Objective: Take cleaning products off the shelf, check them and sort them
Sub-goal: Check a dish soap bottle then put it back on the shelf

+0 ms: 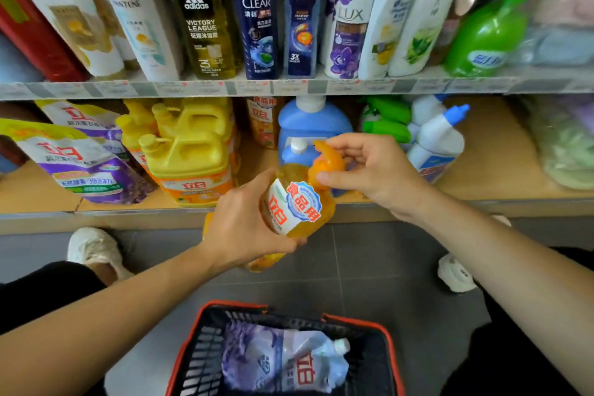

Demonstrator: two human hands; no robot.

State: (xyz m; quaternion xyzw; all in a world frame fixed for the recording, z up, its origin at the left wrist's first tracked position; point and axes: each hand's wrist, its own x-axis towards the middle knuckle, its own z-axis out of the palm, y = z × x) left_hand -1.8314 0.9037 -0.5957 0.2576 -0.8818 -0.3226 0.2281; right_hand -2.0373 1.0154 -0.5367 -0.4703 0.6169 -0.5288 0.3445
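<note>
Basket: your red-rimmed basket (236, 303) sits on the grey floor (401, 267), straight below the bottle and closest to you.
Pouch: a purple-and-white pouch (289, 360) lies flat inside the basket, its spout pointing right.
Bottle: the orange bottle (297, 202) is in the air in front of the lower shelf (501, 177), tilted, with its label facing you.
Left hand: your left hand (244, 228) is wrapped around the bottle's body from the left.
Right hand: your right hand (373, 167) pinches the orange pump (329, 161) at the bottle's top, thumb on the near side.
Jugs: yellow jugs (189, 154) stand on the lower shelf, left of the bottle.
Refills: purple refill bags (86, 167) lie further left of the bottle, beyond the jugs.
Blue bottle: a blue bottle (310, 122) stands just behind the bottle.
White bottle: a white bottle with a blue cap (440, 138) leans to the bottle's right.
Shampoos: a row of shampoos (257, 16) stands on the upper shelf (289, 87), above the bottle.
Shoes: your white shoes (93, 247) rest on the floor to either side below the bottle.
</note>
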